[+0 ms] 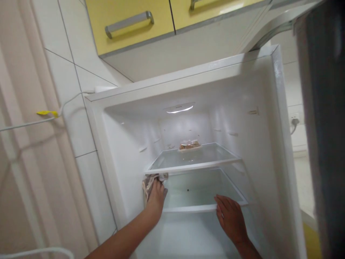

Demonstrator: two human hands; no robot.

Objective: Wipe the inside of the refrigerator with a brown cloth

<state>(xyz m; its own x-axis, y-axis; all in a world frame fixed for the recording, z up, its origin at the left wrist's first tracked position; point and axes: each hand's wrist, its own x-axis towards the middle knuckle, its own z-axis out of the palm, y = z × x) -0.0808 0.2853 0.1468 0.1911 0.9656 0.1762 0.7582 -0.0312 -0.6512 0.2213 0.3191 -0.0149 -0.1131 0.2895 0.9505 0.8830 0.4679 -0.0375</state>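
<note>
My left hand (pixel 158 192) reaches into the open refrigerator (pixel 269 151) with its fingers closed on a crumpled cloth (pixel 147 182). The cloth is pressed at the left side of the lower glass shelf (pixel 199 187), just under the upper shelf's front edge. At the right part of that lower shelf's white front rim, my right hand (pixel 231 217) has its fingers curled over the edge. On the upper glass shelf (pixel 194 158), towards the back, sits a small wrapped tray with brownish contents (pixel 190 145).
Yellow cabinets (pixel 132 28) with metal handles hang above the refrigerator. Its dark door (pixel 315 126) stands swung out to the right. A white cord (pixel 24 126) with a yellow tag runs along the left, before a pinkish curtain (pixel 35 172). A wall socket (pixel 294 118) shows behind the door gap.
</note>
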